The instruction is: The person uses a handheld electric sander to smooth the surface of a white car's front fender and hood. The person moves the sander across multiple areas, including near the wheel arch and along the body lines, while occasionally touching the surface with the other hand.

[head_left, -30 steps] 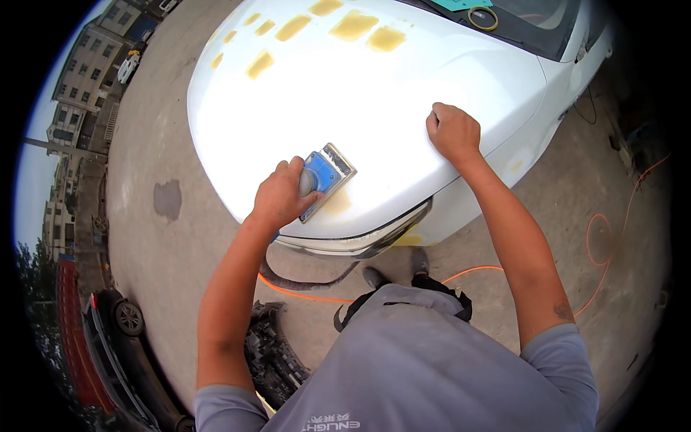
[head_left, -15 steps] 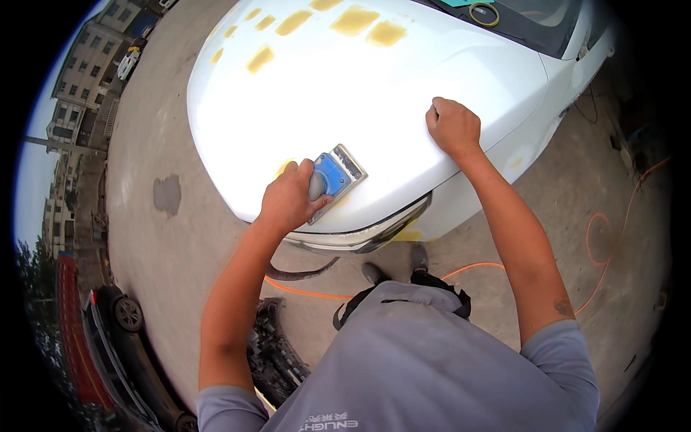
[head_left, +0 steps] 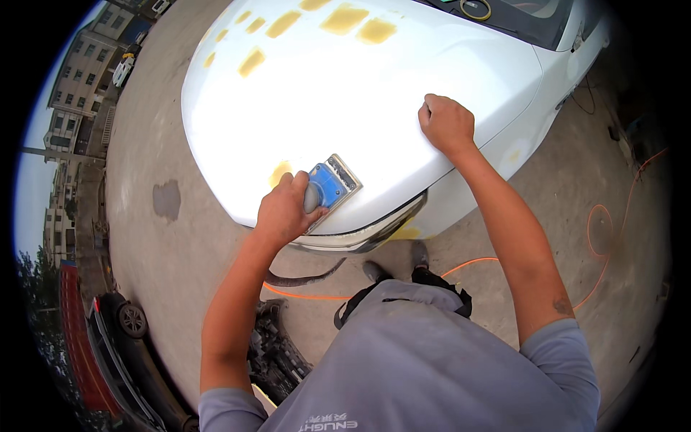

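Note:
My left hand [head_left: 282,207] grips the grey knob of a blue hand sanding block [head_left: 329,184]. The block lies flat on the white car hood [head_left: 360,101], near its front edge and just above a headlight [head_left: 392,227]. A yellow filler patch [head_left: 279,173] shows beside my left fingers. Farther right on the hood, my right hand [head_left: 448,126] rests as a closed fist. Its curled fingers hide whatever may be inside. More yellow patches [head_left: 344,19] spread across the far side of the hood.
A tape roll [head_left: 475,9] lies by the windshield. An orange hose [head_left: 468,266] runs over the concrete floor behind my feet and loops at the right. Dark car parts [head_left: 277,353] lie at my lower left. A dark car [head_left: 119,338] is parked farther left.
The sanding block has slid slightly toward me with my left hand, uncovering more of the nearby yellow patch. My right fist stays on the hood. The whole view has shifted a little.

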### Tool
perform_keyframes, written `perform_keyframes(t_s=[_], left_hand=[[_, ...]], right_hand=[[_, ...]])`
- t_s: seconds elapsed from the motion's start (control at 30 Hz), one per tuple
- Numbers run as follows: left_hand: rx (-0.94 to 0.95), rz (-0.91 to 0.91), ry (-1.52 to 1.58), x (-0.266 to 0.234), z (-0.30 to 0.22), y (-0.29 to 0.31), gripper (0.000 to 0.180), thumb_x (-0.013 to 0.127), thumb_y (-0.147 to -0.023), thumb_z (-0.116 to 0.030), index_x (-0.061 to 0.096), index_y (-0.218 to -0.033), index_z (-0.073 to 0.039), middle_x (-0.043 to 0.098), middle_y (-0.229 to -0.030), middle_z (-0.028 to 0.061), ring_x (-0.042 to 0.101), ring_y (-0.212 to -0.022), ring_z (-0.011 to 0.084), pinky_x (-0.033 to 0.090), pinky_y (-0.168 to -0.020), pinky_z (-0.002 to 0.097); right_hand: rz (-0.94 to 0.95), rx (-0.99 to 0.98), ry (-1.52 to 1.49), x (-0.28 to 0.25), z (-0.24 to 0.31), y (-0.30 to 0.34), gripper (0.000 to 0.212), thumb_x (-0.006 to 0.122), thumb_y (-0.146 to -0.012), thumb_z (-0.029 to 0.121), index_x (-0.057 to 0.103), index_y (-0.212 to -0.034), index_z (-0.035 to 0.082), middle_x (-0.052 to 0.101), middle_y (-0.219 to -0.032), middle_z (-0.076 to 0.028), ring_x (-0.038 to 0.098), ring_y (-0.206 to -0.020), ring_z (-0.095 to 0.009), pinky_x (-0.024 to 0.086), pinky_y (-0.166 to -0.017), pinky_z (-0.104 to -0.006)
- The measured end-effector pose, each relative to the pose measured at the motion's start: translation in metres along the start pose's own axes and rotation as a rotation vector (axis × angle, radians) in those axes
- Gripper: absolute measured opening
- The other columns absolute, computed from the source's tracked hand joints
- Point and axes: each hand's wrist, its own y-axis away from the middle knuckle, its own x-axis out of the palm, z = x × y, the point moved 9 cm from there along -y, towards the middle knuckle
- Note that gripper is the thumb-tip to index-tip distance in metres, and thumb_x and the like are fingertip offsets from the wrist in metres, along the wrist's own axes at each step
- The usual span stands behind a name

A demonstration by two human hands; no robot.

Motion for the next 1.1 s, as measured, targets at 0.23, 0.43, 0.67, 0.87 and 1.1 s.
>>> perform_keyframes(t_s=[0.23, 0.43, 0.67, 0.87, 1.1], left_hand=[[-0.008, 0.028, 0.024, -0.005, -0.001, -0.001, 0.061, 0.091, -0.080, -0.035, 0.056, -0.121, -0.006, 0.063, -0.110, 0.0203, 0.068, -0.097, 0.0411, 0.056, -0.082, 0.0495], [-0.073, -0.001, 0.037, -0.013, 0.059, -0.009, 0.063, 0.091, -0.080, -0.034, 0.054, -0.123, -0.005, 0.064, -0.112, 0.0197, 0.068, -0.100, 0.0404, 0.056, -0.085, 0.0484], [-0.026, 0.009, 0.040, 0.012, 0.048, 0.044, 0.064, 0.091, -0.080, -0.036, 0.054, -0.122, -0.004, 0.062, -0.108, 0.0186, 0.068, -0.097, 0.0399, 0.057, -0.080, 0.0489], [0.017, 0.058, 0.049, -0.005, -0.025, -0.008, 0.062, 0.090, -0.081, -0.035, 0.052, -0.120, -0.005, 0.062, -0.107, 0.0188, 0.067, -0.097, 0.0420, 0.056, -0.079, 0.0505], [-0.027, 0.035, 0.029, -0.004, 0.025, 0.001, 0.061, 0.089, -0.082, -0.034, 0.054, -0.123, -0.006, 0.063, -0.110, 0.0190, 0.069, -0.100, 0.0408, 0.057, -0.081, 0.0499]], right_hand=[[0.049, 0.041, 0.032, -0.002, -0.001, -0.002, 0.020, 0.064, -0.093, 0.020, 0.062, -0.078, 0.007, 0.069, -0.079, -0.011, 0.067, -0.073, -0.033, 0.053, -0.061, -0.0483], [0.006, 0.022, -0.001, -0.003, 0.001, 0.000, 0.019, 0.064, -0.093, 0.020, 0.061, -0.078, 0.007, 0.068, -0.078, -0.010, 0.067, -0.072, -0.032, 0.052, -0.061, -0.0470], [0.000, 0.020, 0.002, 0.002, -0.003, 0.001, 0.019, 0.064, -0.093, 0.019, 0.061, -0.077, 0.008, 0.067, -0.076, -0.009, 0.066, -0.070, -0.031, 0.052, -0.059, -0.0472], [0.000, 0.032, 0.034, 0.001, 0.004, 0.000, 0.018, 0.064, -0.093, 0.019, 0.062, -0.079, 0.007, 0.067, -0.076, -0.010, 0.066, -0.070, -0.032, 0.052, -0.059, -0.0475], [-0.035, 0.015, 0.008, -0.002, -0.002, -0.001, 0.018, 0.063, -0.093, 0.018, 0.061, -0.080, 0.007, 0.066, -0.076, -0.011, 0.065, -0.069, -0.035, 0.051, -0.060, -0.0481]])
